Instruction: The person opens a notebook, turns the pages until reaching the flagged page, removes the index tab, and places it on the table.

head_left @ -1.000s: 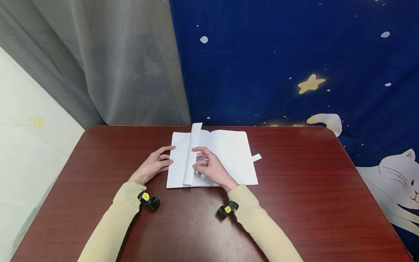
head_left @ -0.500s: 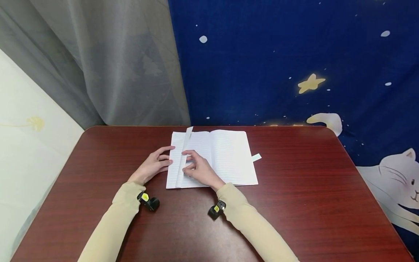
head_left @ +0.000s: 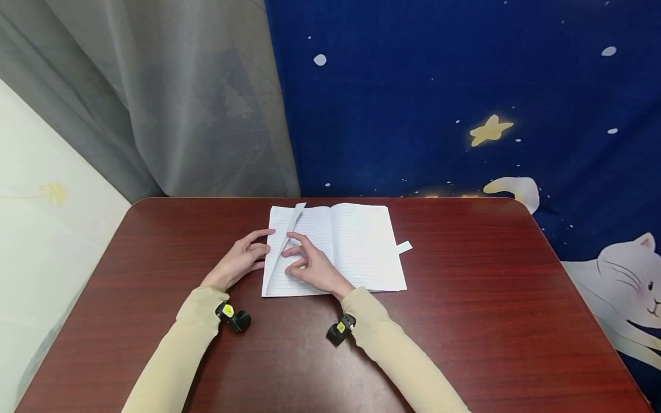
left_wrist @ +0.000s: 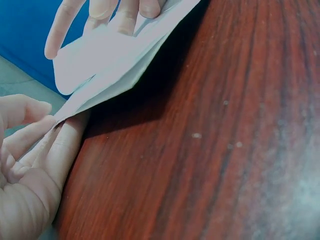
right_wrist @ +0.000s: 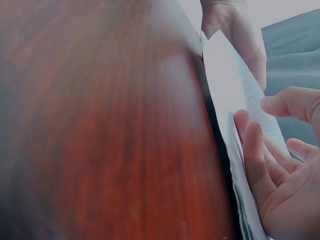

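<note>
An open lined notebook [head_left: 361,246] lies near the far side of the table. My left hand [head_left: 237,261] holds its left edge; in the left wrist view some fingers [left_wrist: 67,147] reach under the edge and others lie above it. Over the left half, my right hand [head_left: 317,267] touches a turning page [head_left: 294,221] with its fingertips. That page leans left, its far corner still lifted and its near corner down by the notebook's near left corner. In the right wrist view, the fingers [right_wrist: 257,160] lie extended against the paper, with the thumb apart from them.
The notebook rests on a reddish-brown wooden table [head_left: 490,315]. A small pale tab [head_left: 405,247] sticks out from its right edge. Behind the table hang a grey curtain [head_left: 206,115] and a blue patterned cloth [head_left: 413,86].
My right hand has moved left, carrying the page over from near the middle of the left half towards the left edge, where it now lies lower. My left hand has stayed in place.
</note>
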`<state>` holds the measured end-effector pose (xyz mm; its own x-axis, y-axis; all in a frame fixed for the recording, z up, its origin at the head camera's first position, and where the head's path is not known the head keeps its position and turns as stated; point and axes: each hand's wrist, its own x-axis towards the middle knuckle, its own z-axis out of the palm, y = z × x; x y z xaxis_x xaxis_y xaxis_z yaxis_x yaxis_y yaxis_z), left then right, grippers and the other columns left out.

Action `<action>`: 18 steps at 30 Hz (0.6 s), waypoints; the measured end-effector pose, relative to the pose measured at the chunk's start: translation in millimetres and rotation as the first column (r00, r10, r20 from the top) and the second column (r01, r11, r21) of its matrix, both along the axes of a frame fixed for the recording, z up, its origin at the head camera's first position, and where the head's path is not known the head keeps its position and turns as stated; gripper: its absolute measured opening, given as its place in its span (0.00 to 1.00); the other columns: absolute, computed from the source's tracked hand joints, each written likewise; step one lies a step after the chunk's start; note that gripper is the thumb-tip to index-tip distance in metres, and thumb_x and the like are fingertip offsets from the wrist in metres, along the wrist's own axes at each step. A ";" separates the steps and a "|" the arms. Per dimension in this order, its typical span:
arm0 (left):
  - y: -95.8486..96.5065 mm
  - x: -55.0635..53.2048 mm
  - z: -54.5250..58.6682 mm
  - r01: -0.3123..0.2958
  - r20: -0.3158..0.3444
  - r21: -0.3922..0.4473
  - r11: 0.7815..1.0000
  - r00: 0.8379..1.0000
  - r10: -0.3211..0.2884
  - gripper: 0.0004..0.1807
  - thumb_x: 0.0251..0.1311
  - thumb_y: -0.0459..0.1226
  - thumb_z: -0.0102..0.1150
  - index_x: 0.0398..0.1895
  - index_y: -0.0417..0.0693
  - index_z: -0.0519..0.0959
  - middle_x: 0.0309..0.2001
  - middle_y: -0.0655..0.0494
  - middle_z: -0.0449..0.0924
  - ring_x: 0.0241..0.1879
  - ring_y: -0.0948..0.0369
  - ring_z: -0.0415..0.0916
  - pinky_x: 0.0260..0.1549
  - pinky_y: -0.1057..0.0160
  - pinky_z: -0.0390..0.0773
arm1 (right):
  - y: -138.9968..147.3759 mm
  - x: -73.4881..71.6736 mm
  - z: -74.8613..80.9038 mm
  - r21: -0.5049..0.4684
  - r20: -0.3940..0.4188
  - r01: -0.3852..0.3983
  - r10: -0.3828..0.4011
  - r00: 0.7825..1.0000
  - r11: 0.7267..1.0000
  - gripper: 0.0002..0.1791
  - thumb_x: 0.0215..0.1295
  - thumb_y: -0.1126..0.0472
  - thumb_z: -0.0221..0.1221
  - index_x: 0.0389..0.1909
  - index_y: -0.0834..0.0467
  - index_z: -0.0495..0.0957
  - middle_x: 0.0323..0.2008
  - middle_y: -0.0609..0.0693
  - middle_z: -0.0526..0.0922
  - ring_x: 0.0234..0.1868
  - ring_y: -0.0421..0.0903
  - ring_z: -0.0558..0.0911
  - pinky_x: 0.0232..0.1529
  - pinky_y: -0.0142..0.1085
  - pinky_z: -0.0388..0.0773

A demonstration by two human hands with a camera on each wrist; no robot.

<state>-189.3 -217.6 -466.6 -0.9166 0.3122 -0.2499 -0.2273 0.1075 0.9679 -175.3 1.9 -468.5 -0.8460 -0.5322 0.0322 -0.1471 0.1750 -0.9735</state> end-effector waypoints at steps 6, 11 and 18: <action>0.6 -0.9 -0.4 -0.004 0.024 0.015 1.000 1.000 0.003 0.29 0.75 0.44 0.43 0.73 0.42 0.56 0.62 0.36 0.63 0.45 0.58 0.77 0.44 0.63 0.78 | 1.5 0.1 0.9 -0.007 0.013 -0.002 0.002 1.000 1.000 0.42 0.59 0.73 0.62 0.73 0.54 0.56 0.53 0.55 0.80 0.39 0.44 0.84 0.35 0.31 0.77; 1.3 -1.1 -2.3 -0.011 0.021 0.015 1.000 1.000 0.011 0.31 0.73 0.46 0.48 0.72 0.42 0.57 0.63 0.36 0.63 0.47 0.59 0.76 0.44 0.63 0.78 | 1.8 0.4 1.0 -0.024 0.029 0.008 -0.007 1.000 1.000 0.41 0.59 0.73 0.61 0.72 0.55 0.56 0.52 0.56 0.79 0.38 0.42 0.84 0.36 0.31 0.76; 1.2 -1.0 -1.5 -0.005 0.012 0.001 1.000 1.000 0.005 0.34 0.71 0.48 0.50 0.73 0.41 0.55 0.63 0.35 0.64 0.50 0.58 0.75 0.45 0.61 0.78 | 3.1 -0.5 -0.9 -0.098 0.088 0.032 -0.024 0.996 0.995 0.37 0.60 0.75 0.59 0.69 0.58 0.56 0.53 0.58 0.79 0.36 0.48 0.85 0.34 0.32 0.77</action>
<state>-190.3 -216.4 -468.1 -0.9151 0.3078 -0.2604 -0.2394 0.1049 0.9652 -175.8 5.0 -469.4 -0.8625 -0.5060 0.0097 -0.0581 0.0799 -0.9951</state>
